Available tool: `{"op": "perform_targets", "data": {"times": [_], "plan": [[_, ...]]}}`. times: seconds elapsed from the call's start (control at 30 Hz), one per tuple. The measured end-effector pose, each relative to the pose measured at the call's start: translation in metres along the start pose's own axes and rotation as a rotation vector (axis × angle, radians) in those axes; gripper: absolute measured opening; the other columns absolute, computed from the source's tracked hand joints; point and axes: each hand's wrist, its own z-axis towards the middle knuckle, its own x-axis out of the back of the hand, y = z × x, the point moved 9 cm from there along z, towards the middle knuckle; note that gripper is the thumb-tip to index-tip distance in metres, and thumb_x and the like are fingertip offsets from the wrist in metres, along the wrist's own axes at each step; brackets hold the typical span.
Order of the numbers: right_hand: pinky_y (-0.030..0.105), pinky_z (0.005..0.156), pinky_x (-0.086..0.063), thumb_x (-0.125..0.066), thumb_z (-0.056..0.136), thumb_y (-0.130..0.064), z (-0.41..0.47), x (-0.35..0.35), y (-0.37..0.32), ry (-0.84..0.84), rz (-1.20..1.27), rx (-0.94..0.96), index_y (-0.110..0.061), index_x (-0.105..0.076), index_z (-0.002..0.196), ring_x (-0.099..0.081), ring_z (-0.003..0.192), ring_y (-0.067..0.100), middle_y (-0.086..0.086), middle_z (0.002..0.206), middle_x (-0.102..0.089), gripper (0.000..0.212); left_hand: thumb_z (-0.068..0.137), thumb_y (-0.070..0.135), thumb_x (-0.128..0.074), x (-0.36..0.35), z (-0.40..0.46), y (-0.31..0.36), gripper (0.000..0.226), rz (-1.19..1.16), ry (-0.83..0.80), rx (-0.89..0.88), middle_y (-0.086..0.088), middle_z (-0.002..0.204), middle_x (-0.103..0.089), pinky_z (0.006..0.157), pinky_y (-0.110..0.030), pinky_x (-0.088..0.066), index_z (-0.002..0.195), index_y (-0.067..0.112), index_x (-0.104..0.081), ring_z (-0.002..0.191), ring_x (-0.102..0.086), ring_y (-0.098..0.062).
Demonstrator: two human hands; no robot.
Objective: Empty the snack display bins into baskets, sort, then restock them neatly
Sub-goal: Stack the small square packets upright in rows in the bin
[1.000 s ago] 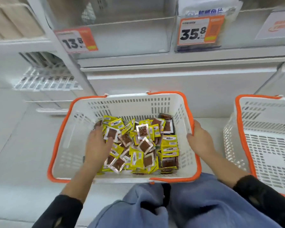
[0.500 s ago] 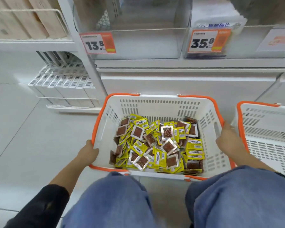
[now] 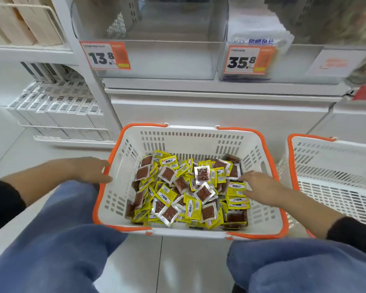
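The right hand (image 3: 260, 187) reaches into the basket (image 3: 190, 136) with its fingers spread and nearly straight, fingertips resting on the packets (image 3: 190, 187) at the right side of the heap; it grips nothing yet. The left hand (image 3: 89, 170) lies flat against the outside of the basket's left wall, fingers straight along the orange rim, steadying it. The basket sits on the floor between the person's knees, holding a loose jumble of small yellow and clear packets, some face up, some face down. A second basket (image 3: 334, 166), just to the right, shows no packets. Above, the clear bin (image 3: 156, 58) behind the 13.8 price tag (image 3: 106, 56) looks emptied. To sort well, gather packets a few at a time, turn them one way, and keep the left hand bracing the basket so it does not slide.
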Motion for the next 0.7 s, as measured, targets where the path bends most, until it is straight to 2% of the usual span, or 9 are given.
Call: {"op": "perform_targets", "data": {"times": [0.13,0.23,0.3,0.33,0.4,0.47,0.5,0.6,0.7], "plan": [[0.035,0.112,-0.031,-0.061,0.089,-0.047,0.047,-0.032,-0.006,-0.169,-0.101,-0.008,-0.012,-0.01,0.154,-0.024,0.144,0.027,0.013,0.159,-0.017,0.09,0.1,0.047,-0.04,0.044,0.049,0.083,0.056,0.221,0.019,-0.071,-0.006,0.146,-0.045,0.105,-0.027,-0.032,0.146,0.015,-0.035,0.132,-0.042,-0.023],[0.045,0.111,-0.031,-0.065,0.072,-0.07,0.071,-0.07,0.003,-0.356,-0.282,-0.086,-0.006,0.008,0.152,-0.018,0.144,0.038,0.024,0.159,0.0,0.126,0.101,0.041,-0.041,0.024,0.106,0.156,0.049,0.285,0.036,-0.199,-0.01,0.14,-0.05,0.099,-0.034,-0.041,0.14,0.011,-0.043,0.124,-0.05,-0.026],[0.047,0.109,-0.033,-0.064,0.071,-0.073,0.076,-0.09,0.002,-0.416,-0.442,-0.102,0.0,0.011,0.15,-0.022,0.142,0.043,0.029,0.157,0.003,0.132,0.099,0.035,-0.044,-0.008,0.133,0.197,0.044,0.262,0.008,-0.223,-0.009,0.125,-0.058,0.084,-0.036,-0.05,0.136,0.011,-0.046,0.106,-0.059,-0.024],[0.045,0.105,-0.037,-0.063,0.074,-0.07,0.079,-0.098,0.001,-0.417,-0.507,-0.111,0.002,0.013,0.149,-0.026,0.139,0.044,0.03,0.156,0.004,0.129,0.098,0.033,-0.046,-0.026,0.143,0.216,0.043,0.229,-0.004,-0.235,-0.009,0.118,-0.06,0.077,-0.035,-0.051,0.133,0.01,-0.047,0.098,-0.06,-0.023],[0.036,0.088,-0.044,-0.057,0.091,-0.049,0.081,-0.102,0.0,-0.363,-0.55,-0.119,0.002,0.013,0.149,-0.04,0.132,0.041,0.03,0.156,0.0,0.105,0.095,0.036,-0.052,-0.058,0.159,0.249,0.054,0.129,0.011,-0.28,-0.013,0.131,-0.052,0.083,-0.039,-0.05,0.139,0.008,-0.039,0.111,-0.056,-0.028],[0.033,0.074,-0.04,-0.045,0.098,-0.018,0.086,-0.1,0.002,-0.278,-0.533,-0.069,0.003,0.003,0.151,-0.049,0.123,0.034,0.028,0.154,-0.019,0.075,0.094,0.044,-0.055,-0.073,0.17,0.266,0.076,0.001,0.085,-0.296,-0.018,0.144,-0.04,0.096,-0.042,-0.045,0.149,0.005,-0.021,0.126,-0.046,-0.034],[0.033,0.07,-0.038,-0.043,0.097,-0.013,0.087,-0.097,0.002,-0.248,-0.526,-0.031,0.004,-0.007,0.151,-0.052,0.12,0.031,0.024,0.149,-0.034,0.067,0.094,0.046,-0.054,-0.074,0.173,0.269,0.079,-0.08,0.13,-0.286,-0.019,0.143,-0.041,0.098,-0.042,-0.044,0.151,0.005,-0.016,0.126,-0.045,-0.036],[0.031,0.066,-0.038,-0.05,0.093,-0.014,0.089,-0.088,0.004,-0.221,-0.396,0.018,-0.005,-0.041,0.132,-0.061,0.107,0.025,0.01,0.124,-0.058,0.041,0.088,0.044,-0.063,-0.074,0.179,0.27,0.089,-0.238,0.192,-0.215,-0.017,0.138,-0.047,0.098,-0.041,-0.043,0.151,0.007,-0.013,0.127,-0.043,-0.036],[0.032,0.067,-0.041,-0.05,0.09,-0.015,0.094,-0.086,0.007,-0.237,-0.193,-0.013,-0.01,-0.047,0.121,-0.063,0.1,0.027,0.009,0.112,-0.063,0.031,0.084,0.036,-0.071,-0.073,0.177,0.274,0.089,-0.249,0.193,-0.201,-0.013,0.112,-0.061,0.079,-0.04,-0.053,0.149,0.008,-0.018,0.109,-0.058,-0.032]]}}
